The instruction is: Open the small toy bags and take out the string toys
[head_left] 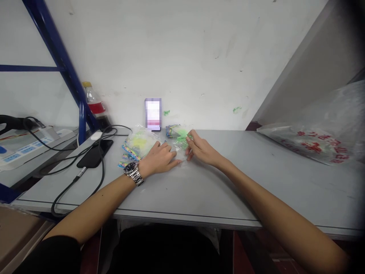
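My right hand (203, 150) is closed, thumb and fingers pinching the edge of a clear plastic bag with bright green contents (181, 139). Beside it, my left hand (158, 158) lies palm down with its fingers spread, resting by the crinkled plastic; a watch (133, 173) is on that wrist. Left of and behind that hand is a pile of clear bags with colourful patterned header strips, one with yellow contents (139, 142). A patterned strip (171, 131) lies behind the green bag. What exactly is inside the bags cannot be made out.
A phone with a lit, blurred screen (153, 114) leans against the wall. On the left lie a dark phone (95, 153) with a cable, a white case (96, 136), a cola bottle (96, 106) and a power strip (34, 148). A printed plastic bag (310, 144) is at right.
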`<state>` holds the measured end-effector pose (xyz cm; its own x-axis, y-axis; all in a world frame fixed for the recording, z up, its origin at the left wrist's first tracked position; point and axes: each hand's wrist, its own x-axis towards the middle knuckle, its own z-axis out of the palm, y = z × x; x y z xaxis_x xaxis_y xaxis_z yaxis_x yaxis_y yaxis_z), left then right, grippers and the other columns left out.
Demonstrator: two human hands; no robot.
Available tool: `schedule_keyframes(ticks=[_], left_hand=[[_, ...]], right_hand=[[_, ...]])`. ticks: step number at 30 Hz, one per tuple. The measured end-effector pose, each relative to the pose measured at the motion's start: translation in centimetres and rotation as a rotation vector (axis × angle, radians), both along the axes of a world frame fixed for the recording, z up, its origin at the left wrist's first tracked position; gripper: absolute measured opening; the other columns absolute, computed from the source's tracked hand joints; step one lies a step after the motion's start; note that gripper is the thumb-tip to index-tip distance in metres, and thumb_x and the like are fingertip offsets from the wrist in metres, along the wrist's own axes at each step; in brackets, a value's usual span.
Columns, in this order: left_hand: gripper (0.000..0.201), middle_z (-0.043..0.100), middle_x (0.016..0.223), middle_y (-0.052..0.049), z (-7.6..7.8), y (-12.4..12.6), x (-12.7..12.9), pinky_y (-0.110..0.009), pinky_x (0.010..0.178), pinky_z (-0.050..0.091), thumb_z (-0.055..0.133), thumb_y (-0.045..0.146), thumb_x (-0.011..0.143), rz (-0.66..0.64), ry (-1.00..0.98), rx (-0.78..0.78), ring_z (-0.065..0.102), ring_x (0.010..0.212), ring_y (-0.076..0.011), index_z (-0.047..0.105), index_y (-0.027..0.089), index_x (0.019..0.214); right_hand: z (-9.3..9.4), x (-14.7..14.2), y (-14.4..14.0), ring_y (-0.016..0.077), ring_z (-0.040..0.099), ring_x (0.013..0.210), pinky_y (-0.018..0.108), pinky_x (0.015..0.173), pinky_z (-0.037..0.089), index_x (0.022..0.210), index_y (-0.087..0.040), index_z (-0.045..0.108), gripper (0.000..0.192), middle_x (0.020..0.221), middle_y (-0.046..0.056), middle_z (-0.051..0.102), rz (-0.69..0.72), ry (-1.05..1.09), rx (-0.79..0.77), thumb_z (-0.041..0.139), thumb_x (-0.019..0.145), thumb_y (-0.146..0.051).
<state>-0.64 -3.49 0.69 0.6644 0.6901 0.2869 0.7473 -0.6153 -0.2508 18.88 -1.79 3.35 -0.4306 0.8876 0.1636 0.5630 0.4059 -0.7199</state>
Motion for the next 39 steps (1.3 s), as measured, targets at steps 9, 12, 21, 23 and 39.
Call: schedule_keyframes(ticks=[9, 12, 21, 23, 39], left_hand=[[0.037, 0.062, 0.087, -0.01, -0.5, 0.5, 0.2, -0.037, 0.081, 0.044, 0.04, 0.041, 0.097, -0.071, -0.135, -0.157, 0.057, 0.088, -0.0235, 0.062, 0.012, 0.09], [0.042, 0.058, 0.108, -0.013, -1.1, 0.7, 0.1, -0.041, 0.093, 0.042, 0.043, 0.049, 0.095, -0.054, -0.254, -0.209, 0.053, 0.104, -0.0257, 0.06, 0.013, 0.107], [0.033, 0.063, 0.096, -0.01, -1.4, 1.4, -0.1, -0.04, 0.092, 0.044, 0.044, 0.034, 0.097, -0.159, -0.355, -0.274, 0.056, 0.098, -0.0224, 0.073, 0.018, 0.092], [0.033, 0.065, 0.096, -0.01, -1.4, 1.4, -0.1, -0.039, 0.09, 0.046, 0.044, 0.032, 0.096, -0.158, -0.375, -0.264, 0.058, 0.097, -0.0225, 0.073, 0.018, 0.089], [0.032, 0.066, 0.083, -0.007, -1.1, 1.2, 0.1, -0.033, 0.078, 0.048, 0.04, 0.026, 0.096, -0.067, -0.593, -0.165, 0.06, 0.083, -0.019, 0.064, 0.016, 0.078]], right_hand=[[-0.6, 0.0, 0.4, 0.0233, 0.071, 0.076, 0.038, 0.077, 0.048, 0.087, -0.025, 0.026, 0.033, 0.079, 0.002, 0.063, -0.027, 0.026, 0.026, 0.026, 0.096, -0.056], [-0.6, -0.1, 0.3, 0.0233, 0.071, 0.075, 0.038, 0.077, 0.049, 0.086, -0.024, 0.026, 0.034, 0.084, 0.003, 0.064, -0.028, 0.037, 0.015, 0.026, 0.096, -0.057], [-0.8, -0.4, 0.2, 0.0214, 0.07, 0.062, 0.04, 0.077, 0.049, 0.087, -0.025, 0.027, 0.033, 0.083, 0.0, 0.063, -0.081, 0.14, -0.055, 0.028, 0.096, -0.057], [-0.7, -0.4, 0.1, 0.0214, 0.069, 0.061, 0.041, 0.077, 0.048, 0.087, -0.025, 0.027, 0.032, 0.083, 0.0, 0.063, -0.087, 0.13, -0.055, 0.028, 0.096, -0.056], [-1.1, -0.2, 0.5, 0.019, 0.065, 0.058, 0.048, 0.083, 0.047, 0.087, -0.025, 0.029, 0.036, 0.087, -0.001, 0.053, -0.079, 0.148, 0.034, 0.029, 0.094, -0.061]])
